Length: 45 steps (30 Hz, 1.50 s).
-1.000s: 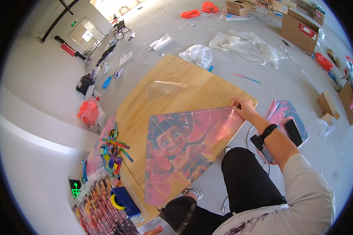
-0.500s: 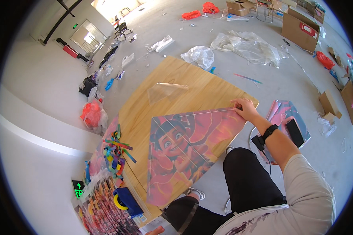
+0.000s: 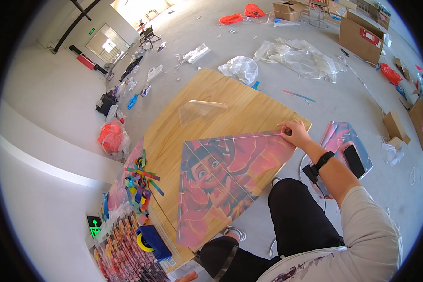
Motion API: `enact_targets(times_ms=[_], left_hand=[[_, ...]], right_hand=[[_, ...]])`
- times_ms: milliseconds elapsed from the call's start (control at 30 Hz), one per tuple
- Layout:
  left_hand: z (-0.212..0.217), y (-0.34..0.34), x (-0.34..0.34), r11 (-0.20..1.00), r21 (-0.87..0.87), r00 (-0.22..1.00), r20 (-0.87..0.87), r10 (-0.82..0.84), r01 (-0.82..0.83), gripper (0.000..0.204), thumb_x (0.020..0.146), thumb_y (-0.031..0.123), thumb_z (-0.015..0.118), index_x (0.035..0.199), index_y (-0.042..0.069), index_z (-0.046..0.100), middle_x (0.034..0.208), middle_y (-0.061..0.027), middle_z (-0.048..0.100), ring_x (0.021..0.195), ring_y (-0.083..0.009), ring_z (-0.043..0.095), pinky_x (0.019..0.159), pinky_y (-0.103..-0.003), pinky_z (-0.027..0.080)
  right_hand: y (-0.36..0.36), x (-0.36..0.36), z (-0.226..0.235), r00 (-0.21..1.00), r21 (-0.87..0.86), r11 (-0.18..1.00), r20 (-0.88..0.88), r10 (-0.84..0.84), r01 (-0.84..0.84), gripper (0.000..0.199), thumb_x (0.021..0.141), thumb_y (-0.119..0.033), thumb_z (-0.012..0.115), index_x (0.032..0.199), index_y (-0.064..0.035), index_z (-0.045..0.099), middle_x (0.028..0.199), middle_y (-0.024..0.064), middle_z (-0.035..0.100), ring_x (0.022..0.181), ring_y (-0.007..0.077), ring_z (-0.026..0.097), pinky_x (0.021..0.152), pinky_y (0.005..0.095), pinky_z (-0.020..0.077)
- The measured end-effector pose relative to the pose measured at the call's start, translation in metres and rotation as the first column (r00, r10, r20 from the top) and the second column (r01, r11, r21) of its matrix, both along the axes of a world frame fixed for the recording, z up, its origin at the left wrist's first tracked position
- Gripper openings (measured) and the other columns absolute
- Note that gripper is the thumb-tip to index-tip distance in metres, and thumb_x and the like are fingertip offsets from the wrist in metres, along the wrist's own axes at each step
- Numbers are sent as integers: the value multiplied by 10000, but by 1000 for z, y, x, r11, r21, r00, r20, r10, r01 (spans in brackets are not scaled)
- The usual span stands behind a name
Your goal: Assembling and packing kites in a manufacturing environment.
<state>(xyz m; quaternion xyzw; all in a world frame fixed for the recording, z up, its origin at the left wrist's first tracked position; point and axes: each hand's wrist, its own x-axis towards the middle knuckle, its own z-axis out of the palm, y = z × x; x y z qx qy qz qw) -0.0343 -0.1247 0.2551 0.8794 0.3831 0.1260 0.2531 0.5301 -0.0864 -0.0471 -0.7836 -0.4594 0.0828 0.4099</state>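
Observation:
A kite [image 3: 221, 178] with a cartoon figure printed in pink, red and black lies flat on the wooden table [image 3: 162, 124], thin pale lines running across it. At its far right corner, near the table's edge, my right hand [image 3: 293, 133] pinches the tip between thumb and fingers. Only a few fingertips of my left hand [image 3: 188, 277] show at the lower edge of the picture. They look stretched out, with nothing seen in them, below the table's near corner. Beyond the kite lies a folded clear plastic sheet [image 3: 197, 112].
Rainbow ribbons [image 3: 143, 181] lie at the table's left edge, near a blue tape dispenser [image 3: 156, 242] and a stack of printed pieces [image 3: 127, 251]. A phone [image 3: 354, 160] rests on a stool at right. Plastic sheeting [image 3: 298, 58] and cardboard boxes [image 3: 362, 37] litter the floor.
The whole view has shifted very slightly. My right hand keeps its pinch on the kite's corner, and the kite has hardly moved.

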Motion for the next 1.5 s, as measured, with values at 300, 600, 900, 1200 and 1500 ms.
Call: enact_targets(times_ms=[300, 600, 900, 1200, 1500], left_hand=[[2, 0, 2, 1000, 2, 1000, -5, -3, 3, 151, 808, 50, 729, 957, 55, 704, 1334, -199, 616, 1244, -369, 570, 1051, -464, 410], [5, -5, -5, 1000, 18, 1000, -5, -7, 7, 132, 831, 57, 723, 962, 55, 703, 1334, -201, 617, 1245, -371, 569, 1052, -467, 409], [7, -12, -5, 1000, 19, 1000, 1, -7, 7, 146, 826, 43, 724, 970, 63, 706, 1337, -194, 618, 1250, -368, 566, 1050, -467, 405], [8, -14, -3, 1000, 13, 1000, 6, 18, -18, 146, 820, 33, 716, 963, 61, 700, 1328, -190, 620, 1242, -366, 568, 1053, -465, 389], [7, -9, 0, 999, -4, 999, -2, 42, -42, 137, 833, 31, 703, 967, 56, 698, 1325, -193, 617, 1241, -372, 566, 1057, -468, 384]], right_hand=[[0, 6, -2, 945, 35, 994, -316, -88, 104, 315, 901, -76, 638, 1208, -115, 697, 858, 20, 685, 821, 164, 605, 804, 316, 483], [-21, -3, -3, 944, 173, 982, 305, -128, 77, 285, 922, -33, 566, 1167, -96, 696, 963, 91, 672, 901, 271, 633, 815, 370, 496], [8, 28, 14, 986, 248, 955, -38, -159, 164, 246, 881, -41, 586, 1093, -73, 706, 1028, 117, 688, 975, 325, 651, 879, 415, 515], [38, 61, -4, 988, -151, 985, 114, 103, -86, 161, 821, -105, 691, 978, -70, 706, 951, 128, 682, 912, 301, 681, 813, 398, 550], [57, 40, 40, 996, -23, 999, -71, -45, 44, 177, 918, -212, 640, 985, -65, 714, 938, 133, 690, 904, 320, 669, 815, 431, 535]])
